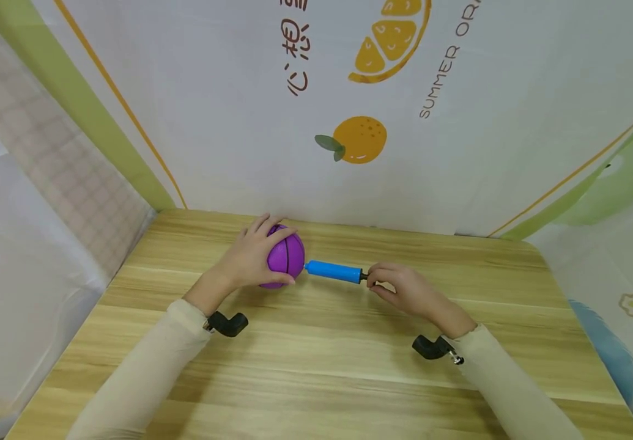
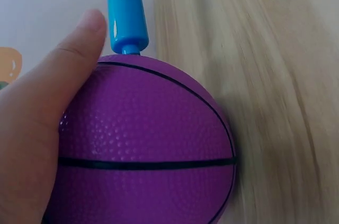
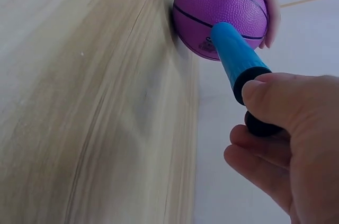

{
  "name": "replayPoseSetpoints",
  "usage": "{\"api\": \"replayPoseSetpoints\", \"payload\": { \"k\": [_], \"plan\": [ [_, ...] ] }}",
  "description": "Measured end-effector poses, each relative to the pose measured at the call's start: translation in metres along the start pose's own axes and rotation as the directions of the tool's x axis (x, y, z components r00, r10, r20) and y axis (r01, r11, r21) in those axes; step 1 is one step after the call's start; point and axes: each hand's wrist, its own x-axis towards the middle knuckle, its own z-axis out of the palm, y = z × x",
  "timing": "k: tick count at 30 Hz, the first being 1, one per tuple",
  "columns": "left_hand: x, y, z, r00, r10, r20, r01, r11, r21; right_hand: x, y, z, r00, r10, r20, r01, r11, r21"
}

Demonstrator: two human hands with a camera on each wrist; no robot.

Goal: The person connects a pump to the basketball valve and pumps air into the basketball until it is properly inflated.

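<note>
A small purple basketball (image 1: 288, 253) with black lines rests on the wooden table. My left hand (image 1: 251, 256) grips it from the left, fingers over the top and thumb along the near side. A blue ball pump (image 1: 334, 271) lies level to the right of the ball, its nozzle end right at the ball's surface. In the left wrist view the pump (image 2: 127, 15) meets the purple basketball (image 2: 148, 123) beside my thumb. My right hand (image 1: 404, 288) holds the pump's black handle end. The right wrist view shows thumb and fingers around that black handle (image 3: 260, 126).
The wood-grain table (image 1: 316, 366) spreads out toward me on both sides of the hands. Behind it hangs a white cloth (image 1: 239, 134) printed with oranges and lettering. Black curved mounts (image 1: 228, 324) sit on both wrists.
</note>
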Motion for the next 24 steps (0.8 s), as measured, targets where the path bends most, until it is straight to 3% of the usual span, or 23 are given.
{"api": "replayPoseSetpoints", "payload": {
  "k": [4, 7, 13, 18, 24],
  "plan": [
    [-0.001, -0.001, -0.001, 1.000, -0.023, 0.015, 0.024, 0.999, -0.028, 0.001, 0.002, 0.001, 0.999, 0.032, 0.011, -0.032, 0.999, 0.012],
    [-0.001, -0.001, 0.000, 0.999, -0.044, 0.022, 0.045, 0.999, -0.032, 0.002, 0.003, 0.002, 0.993, 0.108, 0.043, -0.109, 0.994, 0.016],
    [0.001, 0.001, 0.002, 0.998, -0.068, 0.014, 0.069, 0.997, -0.034, 0.007, 0.011, 0.011, 0.956, 0.266, 0.128, -0.265, 0.964, -0.025],
    [0.001, 0.003, 0.004, 0.998, -0.070, -0.003, 0.070, 0.997, -0.015, 0.010, 0.017, 0.023, 0.932, 0.328, 0.156, -0.320, 0.944, -0.079],
    [0.000, 0.006, 0.006, 0.997, -0.075, -0.021, 0.075, 0.997, -0.003, 0.009, 0.020, 0.036, 0.929, 0.344, 0.135, -0.327, 0.936, -0.128]
  ]
}}
